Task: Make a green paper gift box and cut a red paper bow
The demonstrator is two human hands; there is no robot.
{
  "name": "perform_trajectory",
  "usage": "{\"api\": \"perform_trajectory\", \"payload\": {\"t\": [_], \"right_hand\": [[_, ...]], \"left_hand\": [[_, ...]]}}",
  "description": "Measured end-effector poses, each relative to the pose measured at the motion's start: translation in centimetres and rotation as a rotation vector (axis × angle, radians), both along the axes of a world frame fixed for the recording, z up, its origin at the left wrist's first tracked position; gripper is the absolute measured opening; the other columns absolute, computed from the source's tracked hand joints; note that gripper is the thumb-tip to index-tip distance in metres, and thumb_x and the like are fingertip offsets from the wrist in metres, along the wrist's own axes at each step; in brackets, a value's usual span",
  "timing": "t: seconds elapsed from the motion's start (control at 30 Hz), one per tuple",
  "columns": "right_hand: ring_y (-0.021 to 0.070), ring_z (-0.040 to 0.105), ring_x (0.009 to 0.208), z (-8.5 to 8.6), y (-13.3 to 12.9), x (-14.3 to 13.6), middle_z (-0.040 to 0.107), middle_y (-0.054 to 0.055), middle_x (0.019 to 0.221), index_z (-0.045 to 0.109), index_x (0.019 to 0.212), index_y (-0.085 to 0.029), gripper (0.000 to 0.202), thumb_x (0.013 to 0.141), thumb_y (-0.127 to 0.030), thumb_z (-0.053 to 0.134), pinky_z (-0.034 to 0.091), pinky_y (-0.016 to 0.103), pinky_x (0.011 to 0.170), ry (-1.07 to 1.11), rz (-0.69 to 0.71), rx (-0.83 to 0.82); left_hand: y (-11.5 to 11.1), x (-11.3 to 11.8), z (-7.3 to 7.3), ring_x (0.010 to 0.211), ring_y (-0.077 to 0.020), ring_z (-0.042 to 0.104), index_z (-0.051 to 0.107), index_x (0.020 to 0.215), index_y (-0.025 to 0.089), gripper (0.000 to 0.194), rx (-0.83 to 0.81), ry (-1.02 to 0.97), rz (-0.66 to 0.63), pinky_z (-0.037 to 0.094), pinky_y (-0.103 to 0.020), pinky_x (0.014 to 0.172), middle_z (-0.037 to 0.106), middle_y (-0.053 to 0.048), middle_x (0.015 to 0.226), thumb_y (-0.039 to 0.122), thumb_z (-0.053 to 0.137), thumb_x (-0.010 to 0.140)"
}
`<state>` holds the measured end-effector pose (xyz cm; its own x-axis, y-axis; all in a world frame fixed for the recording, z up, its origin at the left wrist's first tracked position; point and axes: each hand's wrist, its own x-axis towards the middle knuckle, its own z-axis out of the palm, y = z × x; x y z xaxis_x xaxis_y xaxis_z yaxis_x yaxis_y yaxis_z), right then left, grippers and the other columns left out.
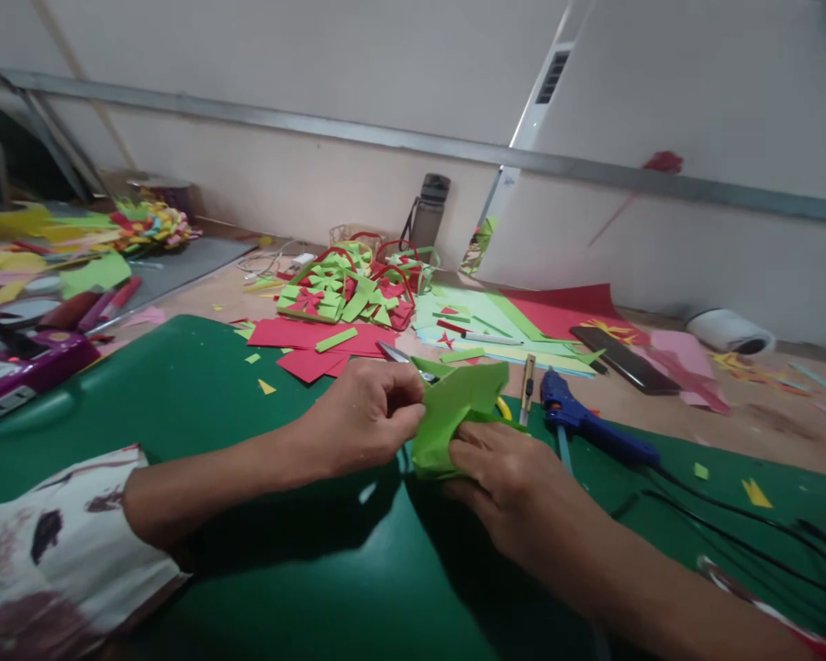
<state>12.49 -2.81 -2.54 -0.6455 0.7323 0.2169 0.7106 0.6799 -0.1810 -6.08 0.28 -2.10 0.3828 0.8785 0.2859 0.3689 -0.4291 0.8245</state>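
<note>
A folded piece of bright green paper [447, 418], shaped like a small open pouch, is held up above the green mat. My right hand [502, 473] grips its right side, with fingers inside the fold and the thumb side below. My left hand [368, 408] is closed in a pinch at the paper's left edge; whatever its fingertips hold is hidden. Behind the paper lie scissors [391, 352], partly covered, with a bit of yellow handle showing. A box cutter [527, 389] and a blue glue gun [592, 427] lie to the right.
Green mat [282, 588] covers the near table. Red paper sheets [317, 340] and small green paper baskets with red bows [348, 285] are beyond it. A phone [623, 360] lies at right, a bottle [428, 216] stands by the wall, and a purple device [31, 376] is at left.
</note>
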Motion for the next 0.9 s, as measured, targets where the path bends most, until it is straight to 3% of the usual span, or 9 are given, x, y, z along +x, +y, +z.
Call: {"api": "perform_trajectory", "payload": {"t": [0.27, 0.37, 0.43, 0.5, 0.53, 0.6, 0.7, 0.77, 0.9], "right_hand": [[0.0171, 0.055, 0.056, 0.0, -2.5, -1.2, 0.062, 0.001, 0.068, 0.056, 0.07, -0.02, 0.01, 0.074, -0.011, 0.057, 0.033, 0.029, 0.05, -0.084, 0.06, 0.026], [0.0167, 0.055, 0.052, -0.8, -3.1, -1.3, 0.063, 0.002, 0.066, 0.057, 0.07, -0.02, 0.012, 0.069, -0.008, 0.057, 0.028, 0.029, 0.045, -0.102, 0.053, 0.076], [0.0171, 0.054, 0.049, -1.0, -3.4, -1.0, 0.062, 0.003, 0.063, 0.057, 0.067, -0.019, 0.013, 0.066, -0.007, 0.054, 0.026, 0.03, 0.043, -0.119, 0.071, 0.164], [0.0176, 0.052, 0.046, -0.9, -3.8, -0.7, 0.061, 0.003, 0.059, 0.056, 0.065, -0.02, 0.015, 0.065, -0.006, 0.052, 0.024, 0.031, 0.043, -0.128, 0.067, 0.278], [0.0178, 0.05, 0.044, -0.7, -3.9, -0.5, 0.059, 0.003, 0.057, 0.056, 0.064, -0.02, 0.016, 0.065, -0.005, 0.051, 0.024, 0.031, 0.043, -0.128, 0.052, 0.338], [0.0185, 0.049, 0.043, -0.4, -4.1, -0.2, 0.058, 0.002, 0.055, 0.056, 0.064, -0.021, 0.019, 0.064, -0.004, 0.048, 0.023, 0.032, 0.044, -0.125, 0.022, 0.424], [0.0192, 0.048, 0.043, -0.3, -4.1, 0.2, 0.057, 0.002, 0.055, 0.056, 0.064, -0.021, 0.02, 0.063, -0.003, 0.048, 0.023, 0.032, 0.044, -0.129, 0.013, 0.449], [0.0193, 0.049, 0.044, -0.5, -3.8, 0.4, 0.058, 0.003, 0.056, 0.056, 0.064, -0.02, 0.019, 0.063, -0.002, 0.05, 0.022, 0.032, 0.045, -0.14, 0.004, 0.434], [0.0181, 0.052, 0.048, -0.2, -2.9, 0.9, 0.061, 0.003, 0.059, 0.056, 0.066, -0.019, 0.015, 0.068, -0.004, 0.058, 0.017, 0.031, 0.044, -0.179, -0.044, 0.359]], "left_hand": [[-0.1, -1.0, -0.5, 0.048, -0.0079, 0.044, 0.055, 0.064, 0.015, 0.011, -0.084, 0.024, -0.157, 0.033, -0.018, 0.045, 0.049, 0.004, 0.053, 0.012, 0.051, 0.074], [0.1, -1.2, -1.0, 0.054, -0.0104, 0.05, 0.061, 0.071, 0.013, 0.008, -0.161, 0.036, -0.316, 0.038, -0.019, 0.051, 0.056, 0.002, 0.059, 0.018, 0.056, 0.075], [0.4, -1.4, -1.2, 0.066, -0.0148, 0.057, 0.066, 0.081, 0.013, 0.017, -0.181, 0.028, -0.436, 0.043, -0.022, 0.061, 0.064, -0.002, 0.071, 0.026, 0.055, 0.08], [1.0, -1.4, -1.7, 0.077, -0.0177, 0.061, 0.069, 0.087, 0.014, 0.036, -0.151, -0.014, -0.4, 0.045, -0.025, 0.071, 0.068, -0.007, 0.083, 0.028, 0.036, 0.09], [1.3, -1.3, -2.0, 0.078, -0.0178, 0.061, 0.069, 0.087, 0.014, 0.041, -0.098, -0.013, -0.309, 0.044, -0.026, 0.073, 0.069, -0.008, 0.084, 0.027, 0.03, 0.093], [2.3, -0.8, -2.8, 0.08, -0.0181, 0.061, 0.069, 0.095, 0.016, 0.03, 0.133, 0.096, -0.224, 0.043, -0.025, 0.073, 0.068, -0.008, 0.088, 0.027, 0.041, 0.09], [3.6, 0.8, -4.1, 0.085, -0.0183, 0.059, 0.068, 0.102, 0.023, 0.027, 0.388, 0.377, -0.237, 0.04, -0.024, 0.071, 0.065, -0.008, 0.1, 0.024, 0.045, 0.087], [4.4, 2.2, -4.7, 0.069, -0.0154, 0.057, 0.072, 0.086, 0.023, 0.025, 0.434, 0.528, -0.172, 0.037, -0.023, 0.059, 0.064, -0.005, 0.085, 0.025, 0.046, 0.086], [5.8, 4.8, -4.9, 0.058, -0.0146, 0.054, 0.071, 0.071, 0.017, 0.028, 0.412, 0.556, -0.116, 0.035, -0.023, 0.054, 0.062, -0.006, 0.075, 0.025, 0.047, 0.084]]}}
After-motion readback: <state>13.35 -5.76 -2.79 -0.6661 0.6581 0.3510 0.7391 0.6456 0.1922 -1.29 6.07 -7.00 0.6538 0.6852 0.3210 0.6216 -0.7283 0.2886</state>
